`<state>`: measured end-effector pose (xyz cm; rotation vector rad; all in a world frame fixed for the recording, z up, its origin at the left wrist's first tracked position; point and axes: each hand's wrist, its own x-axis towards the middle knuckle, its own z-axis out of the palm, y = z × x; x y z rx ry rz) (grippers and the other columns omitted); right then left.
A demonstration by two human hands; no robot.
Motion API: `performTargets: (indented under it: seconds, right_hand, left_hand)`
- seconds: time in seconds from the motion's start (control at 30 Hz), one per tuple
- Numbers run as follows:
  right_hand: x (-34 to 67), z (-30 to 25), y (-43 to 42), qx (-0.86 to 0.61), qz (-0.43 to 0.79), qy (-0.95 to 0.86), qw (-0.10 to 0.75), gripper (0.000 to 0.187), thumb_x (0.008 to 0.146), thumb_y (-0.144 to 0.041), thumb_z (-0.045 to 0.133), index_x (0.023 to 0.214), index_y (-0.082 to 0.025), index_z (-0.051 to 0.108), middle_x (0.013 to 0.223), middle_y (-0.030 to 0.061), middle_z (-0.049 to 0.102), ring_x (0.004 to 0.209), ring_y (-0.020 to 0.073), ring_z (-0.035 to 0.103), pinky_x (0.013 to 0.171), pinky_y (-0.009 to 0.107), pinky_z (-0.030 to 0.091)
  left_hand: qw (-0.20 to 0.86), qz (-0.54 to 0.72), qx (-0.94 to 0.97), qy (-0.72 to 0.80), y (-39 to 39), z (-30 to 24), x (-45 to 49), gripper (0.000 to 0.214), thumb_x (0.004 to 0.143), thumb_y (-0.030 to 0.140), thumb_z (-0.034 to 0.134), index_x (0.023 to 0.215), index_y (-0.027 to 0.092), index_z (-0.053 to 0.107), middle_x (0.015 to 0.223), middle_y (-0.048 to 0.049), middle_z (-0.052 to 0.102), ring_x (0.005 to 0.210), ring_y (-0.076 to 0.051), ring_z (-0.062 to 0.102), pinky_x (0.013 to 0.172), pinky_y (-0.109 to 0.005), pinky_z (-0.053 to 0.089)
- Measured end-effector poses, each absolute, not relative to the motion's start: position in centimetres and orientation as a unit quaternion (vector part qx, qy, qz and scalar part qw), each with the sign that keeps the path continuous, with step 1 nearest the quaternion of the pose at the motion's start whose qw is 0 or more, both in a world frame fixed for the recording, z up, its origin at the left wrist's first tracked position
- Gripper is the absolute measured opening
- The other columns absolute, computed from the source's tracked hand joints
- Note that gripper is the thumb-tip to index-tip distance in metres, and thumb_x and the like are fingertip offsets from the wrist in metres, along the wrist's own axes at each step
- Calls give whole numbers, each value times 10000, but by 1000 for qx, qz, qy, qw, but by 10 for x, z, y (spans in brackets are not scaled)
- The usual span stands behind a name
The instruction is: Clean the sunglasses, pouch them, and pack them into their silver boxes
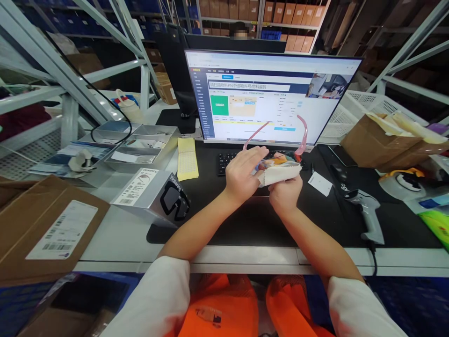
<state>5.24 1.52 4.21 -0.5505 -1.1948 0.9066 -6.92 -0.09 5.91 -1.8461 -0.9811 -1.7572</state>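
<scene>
Both my hands are raised over the desk mat in front of the monitor. A pair of glasses with pink temples [303, 135] is between them, its temples pointing up and away from me. A pale cleaning cloth [280, 174] with a zigzag edge and a colourful printed side lies against the front of the glasses and hides the lenses. My left hand [242, 172] is closed round the left side of the glasses, fingers together. My right hand [286, 191] is curled closed on the cloth from below.
A silver goggles box [154, 196] and a labelled carton [52, 229] stand on the left. Beyond are a yellow notepad [187, 159], a grey divided tray [161, 152] and the monitor [266, 98]. A barcode scanner [368, 215], white card [320, 183] and mouse [338, 173] lie right.
</scene>
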Motion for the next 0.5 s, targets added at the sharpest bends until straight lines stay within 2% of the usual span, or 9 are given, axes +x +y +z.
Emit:
performTargets:
  seconds: [0.17,0.27,0.4,0.5]
  right_hand:
    - [52,49,9,-271,355,-554,703,260,749,-246,744,1000,-193,700,1032,69,730,959,226,721,902,391,613]
    - [55,56,6,-250,400,-577,667,271,784,-336,750,1016,-204,706,1038,78,728,943,245,725,848,412,630]
    - [56,58,6,-238,394,-598,657,299,749,-324,763,1018,-203,712,1136,97,725,1113,280,686,950,445,599]
    - [53,55,6,-259,363,-575,686,269,734,-245,725,996,-196,694,1037,73,733,1015,246,706,940,417,591]
  left_hand:
    - [196,-627,-644,-392,-3,60,-71,305,940,253,606,1230,223,698,1155,-76,781,1085,-224,742,970,-376,594]
    - [170,-641,-635,-396,-4,59,-71,350,916,237,641,1262,218,686,1157,-81,780,1071,-220,746,963,-359,599]
    - [205,-633,-642,-381,-3,60,-73,363,912,235,642,1273,222,678,1168,-75,777,1093,-222,741,988,-372,591]
    - [238,-625,-649,-362,-2,63,-76,361,925,191,594,1276,219,672,1173,-71,775,1126,-216,729,1019,-379,579]
